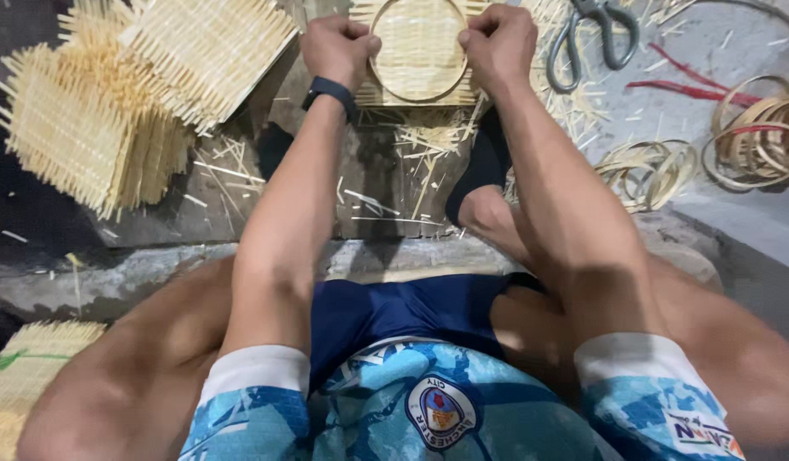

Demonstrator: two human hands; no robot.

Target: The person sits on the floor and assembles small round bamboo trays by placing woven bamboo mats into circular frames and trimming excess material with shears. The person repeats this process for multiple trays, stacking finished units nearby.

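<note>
A thin round bamboo hoop [418,92] lies on a square woven bamboo mat [420,47] at the top middle. My left hand [339,47] grips the hoop's left side and presses it onto the mat. My right hand [499,43] grips the hoop's right side. A black band [330,90] is on my left wrist. The mat rests on a wooden board [377,183] between my feet in dark socks [480,166].
A stack of woven mats [130,94] lies at the upper left. Scissors [593,38] lie at the upper right, with red strips [676,85] and coils of bamboo strip [753,137] beside them. Bamboo splinters litter the board. Another woven piece [23,376] is at the lower left.
</note>
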